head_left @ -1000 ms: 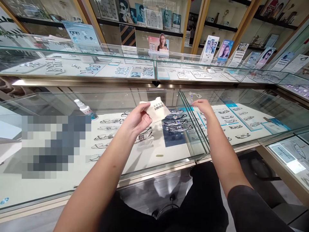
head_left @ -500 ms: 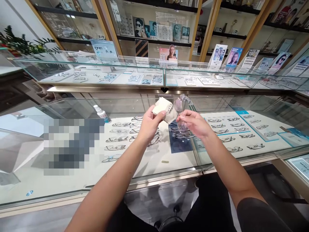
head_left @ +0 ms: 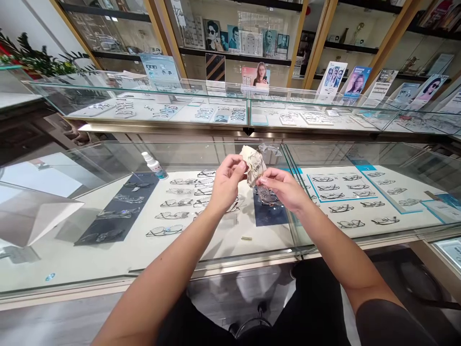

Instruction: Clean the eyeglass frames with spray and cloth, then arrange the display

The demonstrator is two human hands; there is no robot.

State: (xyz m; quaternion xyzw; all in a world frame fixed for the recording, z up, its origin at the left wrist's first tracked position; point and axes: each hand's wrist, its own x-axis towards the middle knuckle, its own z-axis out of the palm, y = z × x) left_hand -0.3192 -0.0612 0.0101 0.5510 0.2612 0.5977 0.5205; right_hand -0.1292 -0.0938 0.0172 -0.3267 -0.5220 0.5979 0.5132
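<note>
My left hand (head_left: 226, 181) pinches a cream cleaning cloth (head_left: 248, 154) with dark printing, held above the glass counter. My right hand (head_left: 284, 186) is closed on a pair of eyeglasses (head_left: 267, 194) with thin, clear-looking rims. One lens lies against the cloth, while the other hangs lower by my right fingers. The two hands are close together, apart only by the cloth and glasses. Exactly where my right fingertips grip the frame is hard to make out. A white spray bottle (head_left: 154, 166) with a red and blue label stands to the left on the counter.
Below the hands, the glass display counter (head_left: 216, 263) holds rows of eyeglasses (head_left: 173, 215), some on a dark blue pad (head_left: 270, 218). A small gold bar (head_left: 247, 238) lies near the front. Another glass showcase (head_left: 162, 126) and wall shelves stand behind. A white angular object (head_left: 43, 211) is at left.
The eyeglasses have come down and left against the cloth, and my right hand has moved nearer my left. The cloth is now more crumpled around a lens. The view has shifted slightly.
</note>
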